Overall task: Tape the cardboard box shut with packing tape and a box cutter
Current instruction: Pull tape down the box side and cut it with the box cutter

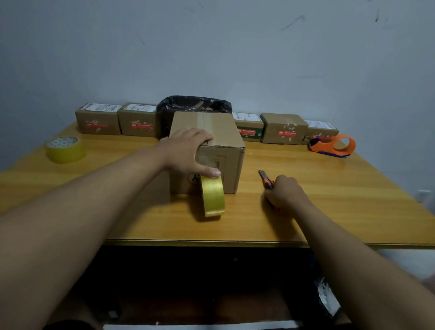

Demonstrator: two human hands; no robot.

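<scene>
A brown cardboard box (224, 136) stands in the middle of the wooden table (339, 202), flaps closed, a strip of tape running along its top seam. My left hand (189, 149) rests over the box's near top edge, thumb pressing the tape against the front face. A yellow tape roll (212, 196) hangs from that strip, its lower edge on the table. To the right of the box, my right hand (285, 193) is closed around an orange and grey box cutter (265, 179) lying on the table.
A second yellow tape roll (65, 149) lies at the left. An orange tape dispenser (334, 144) sits at the back right. Several small labelled parcels (284, 128) line the wall, with a black-lined bin (194, 105) behind the box.
</scene>
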